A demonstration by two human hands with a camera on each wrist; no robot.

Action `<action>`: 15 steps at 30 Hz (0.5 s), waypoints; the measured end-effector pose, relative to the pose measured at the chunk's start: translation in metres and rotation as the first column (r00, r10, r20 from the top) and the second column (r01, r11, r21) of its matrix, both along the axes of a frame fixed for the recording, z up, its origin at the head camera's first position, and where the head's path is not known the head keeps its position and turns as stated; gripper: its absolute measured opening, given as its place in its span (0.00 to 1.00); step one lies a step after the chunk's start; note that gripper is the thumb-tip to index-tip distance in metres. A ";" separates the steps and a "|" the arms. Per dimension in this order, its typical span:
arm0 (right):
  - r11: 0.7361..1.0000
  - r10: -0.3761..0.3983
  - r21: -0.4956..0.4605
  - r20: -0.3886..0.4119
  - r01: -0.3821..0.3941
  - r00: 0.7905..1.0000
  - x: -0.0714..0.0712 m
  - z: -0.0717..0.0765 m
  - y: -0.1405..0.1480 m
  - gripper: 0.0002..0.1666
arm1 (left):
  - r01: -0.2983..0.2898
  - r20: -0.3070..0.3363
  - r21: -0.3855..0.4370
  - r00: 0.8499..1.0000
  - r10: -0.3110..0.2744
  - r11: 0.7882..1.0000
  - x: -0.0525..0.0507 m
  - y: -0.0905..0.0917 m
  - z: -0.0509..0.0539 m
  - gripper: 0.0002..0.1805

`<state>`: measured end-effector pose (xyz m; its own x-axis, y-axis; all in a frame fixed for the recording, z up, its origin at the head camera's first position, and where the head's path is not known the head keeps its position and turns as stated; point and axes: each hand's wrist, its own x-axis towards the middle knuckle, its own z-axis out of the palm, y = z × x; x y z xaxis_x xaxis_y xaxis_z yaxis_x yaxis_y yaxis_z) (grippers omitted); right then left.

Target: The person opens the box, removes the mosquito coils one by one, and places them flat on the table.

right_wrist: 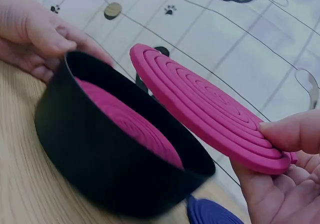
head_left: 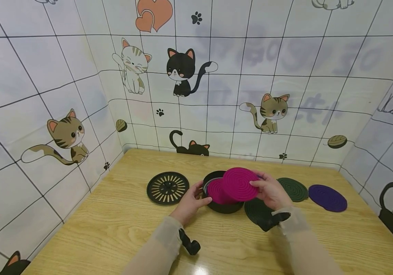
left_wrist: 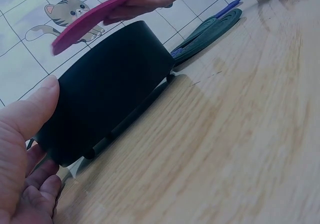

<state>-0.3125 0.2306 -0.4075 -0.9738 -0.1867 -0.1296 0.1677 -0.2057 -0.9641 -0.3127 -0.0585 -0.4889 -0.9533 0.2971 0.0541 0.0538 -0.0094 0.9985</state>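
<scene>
My right hand (head_left: 272,191) pinches a pink spiral-ridged coaster (right_wrist: 215,104) by its edge, thumb on top and fingers below. The coaster is held tilted above a black round holder (left_wrist: 105,94) with short feet. Inside this holder lies another pink coaster (right_wrist: 125,119), partly covered by the held one in the head view. My left hand (head_left: 190,202) grips the holder's left side, with the thumb and fingers around its wall (right_wrist: 65,124).
A black slotted round lid (head_left: 168,188) with a knob lies left of the holder. To the right lie a dark green coaster (head_left: 254,214), a green coaster (head_left: 293,190) and a purple coaster (head_left: 327,198). A cat-patterned sheet (head_left: 231,88) stands behind the wooden table (head_left: 224,244).
</scene>
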 end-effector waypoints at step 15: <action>0.997 -0.044 -0.054 0.028 0.046 0.999 0.023 -0.016 0.073 0.22 | -0.012 0.014 -0.022 1.000 0.013 1.000 0.005 0.003 0.002 0.43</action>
